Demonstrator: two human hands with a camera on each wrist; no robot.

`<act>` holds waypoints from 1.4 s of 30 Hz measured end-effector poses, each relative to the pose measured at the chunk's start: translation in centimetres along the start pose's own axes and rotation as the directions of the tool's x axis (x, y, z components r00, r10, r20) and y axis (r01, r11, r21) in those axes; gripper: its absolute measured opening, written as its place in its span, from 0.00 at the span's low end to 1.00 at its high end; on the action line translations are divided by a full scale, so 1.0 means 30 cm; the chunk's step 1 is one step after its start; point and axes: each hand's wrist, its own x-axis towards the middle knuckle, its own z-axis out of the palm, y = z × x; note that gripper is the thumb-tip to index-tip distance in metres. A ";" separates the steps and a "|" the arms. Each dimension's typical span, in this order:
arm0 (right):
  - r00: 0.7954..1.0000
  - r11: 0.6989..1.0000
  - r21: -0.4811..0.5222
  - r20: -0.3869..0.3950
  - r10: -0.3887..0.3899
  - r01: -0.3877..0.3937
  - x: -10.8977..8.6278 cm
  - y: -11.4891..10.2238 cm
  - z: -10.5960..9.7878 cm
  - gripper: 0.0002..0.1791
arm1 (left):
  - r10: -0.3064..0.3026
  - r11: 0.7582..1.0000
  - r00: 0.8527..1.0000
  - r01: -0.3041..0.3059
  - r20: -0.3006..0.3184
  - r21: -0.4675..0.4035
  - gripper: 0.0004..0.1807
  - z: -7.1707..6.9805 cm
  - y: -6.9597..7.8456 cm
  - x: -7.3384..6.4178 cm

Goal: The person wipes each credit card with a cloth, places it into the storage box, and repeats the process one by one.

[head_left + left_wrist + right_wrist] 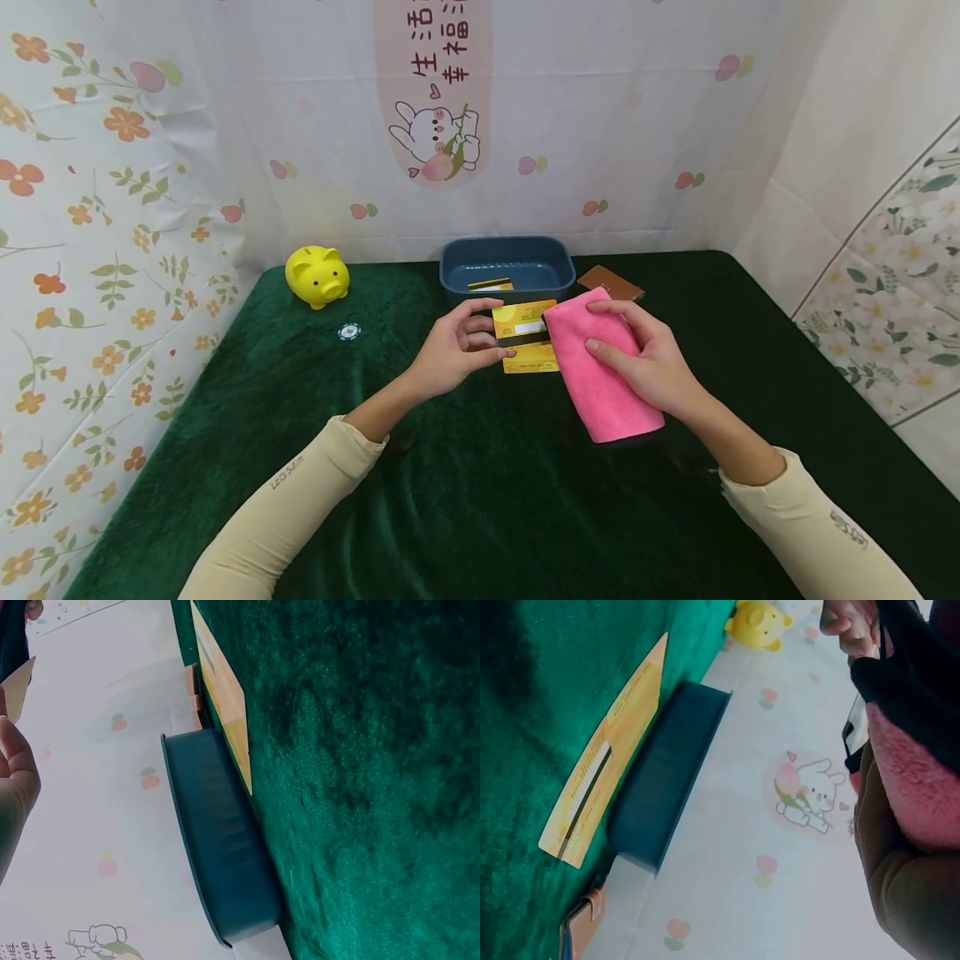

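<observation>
My left hand (457, 343) pinches a yellow bank card (525, 317) with a black stripe between thumb and fingers, seen edge-on in the left wrist view. My right hand (645, 354) grips a folded pink cloth (607, 408), dark on its underside, which overlaps the card's right end. Both hands are raised above the table. In the right wrist view another yellow card (604, 761), with a visible seam line, lies on the green cover before the blue basin (507, 242). The head view does not clearly separate it from the held card. One more striped card (491, 285) sits inside the basin.
A yellow piggy bank (317, 275) stands at the back left, with a blue-and-white poker chip (348, 332) in front of it. The brown wallet (611, 282) lies right of the basin. Printed curtains (637, 142) enclose the green-covered table (442, 508).
</observation>
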 end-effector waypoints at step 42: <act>0.997 0.994 0.086 0.003 0.072 -0.072 0.021 0.000 -0.015 0.28 | 0.037 0.998 0.998 -0.034 0.057 -0.053 0.31 0.021 -0.010 0.011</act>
